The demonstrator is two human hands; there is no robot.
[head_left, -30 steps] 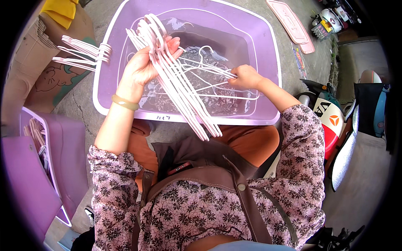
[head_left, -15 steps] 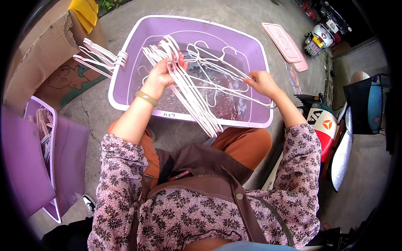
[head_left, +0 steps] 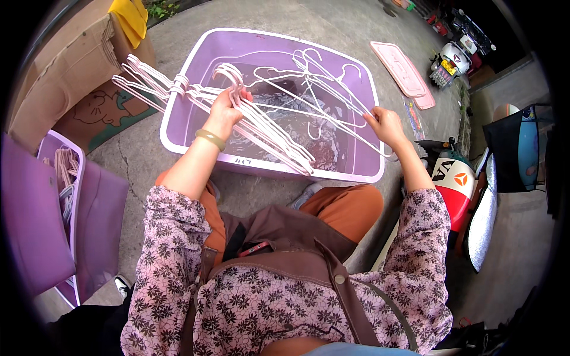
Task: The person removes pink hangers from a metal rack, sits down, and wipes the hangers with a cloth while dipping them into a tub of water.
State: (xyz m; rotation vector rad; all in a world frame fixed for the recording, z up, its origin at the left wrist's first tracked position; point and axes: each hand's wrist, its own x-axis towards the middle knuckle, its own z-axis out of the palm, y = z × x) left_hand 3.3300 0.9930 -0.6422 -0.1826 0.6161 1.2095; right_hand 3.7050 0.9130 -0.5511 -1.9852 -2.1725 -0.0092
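A wide purple tub [head_left: 208, 56] with a white rim and water in it stands before me. My left hand [head_left: 222, 117] is closed around a bundle of pale pinkish-white clothes hangers [head_left: 276, 142], hooks up, held slanting over the tub's front part. With the fingers pinched, my right hand [head_left: 386, 126] grips several white clothes hangers [head_left: 335, 95] at one end, above the tub's right side. Those hangers cross each other, their hooks toward the far side. More pale hangers [head_left: 145, 83] hang over the left rim, their hooks at the edge.
At the left stand a cardboard box [head_left: 65, 77] with a yellow cloth [head_left: 129, 21] and a purple bin [head_left: 98, 213] with hangers inside. A pink lid [head_left: 401, 71] lies beyond the tub on the right. Scooter parts [head_left: 457, 190] crowd the right side.
The white hangers in my right hand have risen and spread apart at the far end. My left hand's bundle has shifted slightly back and left. The view has moved a little.
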